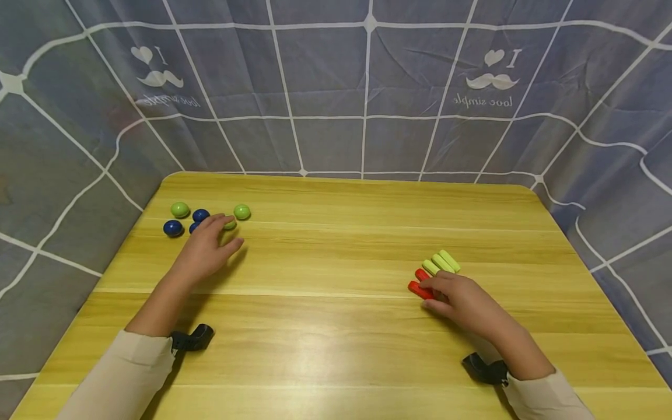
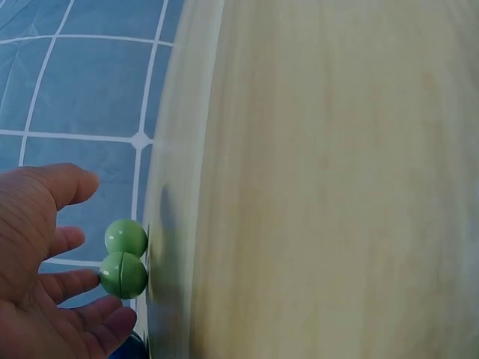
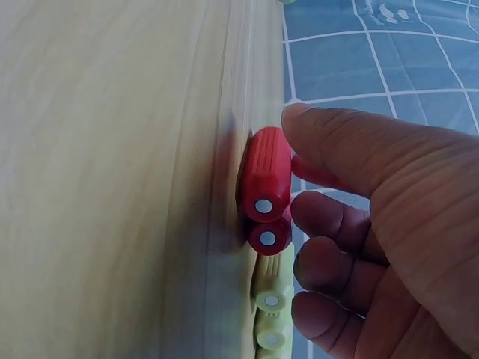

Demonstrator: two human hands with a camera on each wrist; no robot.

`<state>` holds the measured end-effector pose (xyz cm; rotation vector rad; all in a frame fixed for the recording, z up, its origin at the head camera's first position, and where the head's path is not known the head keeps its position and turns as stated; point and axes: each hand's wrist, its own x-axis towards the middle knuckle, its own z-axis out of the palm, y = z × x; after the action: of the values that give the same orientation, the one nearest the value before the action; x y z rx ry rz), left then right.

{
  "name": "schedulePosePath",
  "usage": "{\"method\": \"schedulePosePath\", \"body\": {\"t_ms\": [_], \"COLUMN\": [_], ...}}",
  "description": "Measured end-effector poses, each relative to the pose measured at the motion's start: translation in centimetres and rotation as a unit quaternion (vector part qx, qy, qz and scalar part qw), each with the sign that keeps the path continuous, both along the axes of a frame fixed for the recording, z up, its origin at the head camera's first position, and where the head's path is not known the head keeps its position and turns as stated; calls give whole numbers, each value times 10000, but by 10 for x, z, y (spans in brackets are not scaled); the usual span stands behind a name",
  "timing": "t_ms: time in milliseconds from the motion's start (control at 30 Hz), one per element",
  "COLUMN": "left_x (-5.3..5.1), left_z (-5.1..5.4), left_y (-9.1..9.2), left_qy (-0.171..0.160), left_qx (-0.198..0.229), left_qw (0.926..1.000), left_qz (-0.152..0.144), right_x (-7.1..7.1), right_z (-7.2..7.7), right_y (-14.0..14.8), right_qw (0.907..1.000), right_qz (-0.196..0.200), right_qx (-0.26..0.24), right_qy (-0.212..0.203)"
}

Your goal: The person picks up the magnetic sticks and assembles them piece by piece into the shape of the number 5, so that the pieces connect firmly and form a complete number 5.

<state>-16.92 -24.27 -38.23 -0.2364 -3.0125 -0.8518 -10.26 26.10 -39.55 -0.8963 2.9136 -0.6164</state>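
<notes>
In the head view my left hand (image 1: 206, 248) is over a group of glossy balls at the table's far left, its fingers spread and loosely bent. Near its fingertips are a green ball (image 1: 242, 212) and another partly covered; two green balls (image 2: 123, 274) show beside the fingers in the left wrist view. Blue balls (image 1: 173, 228) sit to its left, one partly hidden. My right hand (image 1: 464, 300) hovers at two red rods (image 3: 268, 176) with silvery round ends, thumb and fingers around them without a visible grip. Three yellow-green rods (image 1: 446, 261) lie alongside, partly behind the fingers.
The wooden table (image 1: 325, 262) has a grey-blue, white-lined curtain (image 1: 325, 87) behind it and along both sides. Another green ball (image 1: 180, 210) lies at the far left. Black straps with dark camera mounts (image 1: 194, 338) stick out from both wrists above the tabletop.
</notes>
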Motion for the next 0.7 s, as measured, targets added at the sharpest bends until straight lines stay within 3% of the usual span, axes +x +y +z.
{"method": "schedulePosePath", "body": {"t_ms": [167, 433, 700], "left_x": [1, 3, 1], "left_z": [-1, -2, -5], "left_y": [-1, 0, 0], "left_qy": [30, 361, 81], "left_qx": [33, 203, 74], "left_qw": [10000, 9990, 9998], "left_qz": [57, 184, 189], "right_x": [0, 0, -1], "right_z": [-2, -5, -8], "right_y": [0, 2, 1], "right_qw": [9996, 9990, 9990], "right_qz": [117, 190, 193], "right_qx": [-239, -410, -390], "right_qy": [-67, -16, 95]}}
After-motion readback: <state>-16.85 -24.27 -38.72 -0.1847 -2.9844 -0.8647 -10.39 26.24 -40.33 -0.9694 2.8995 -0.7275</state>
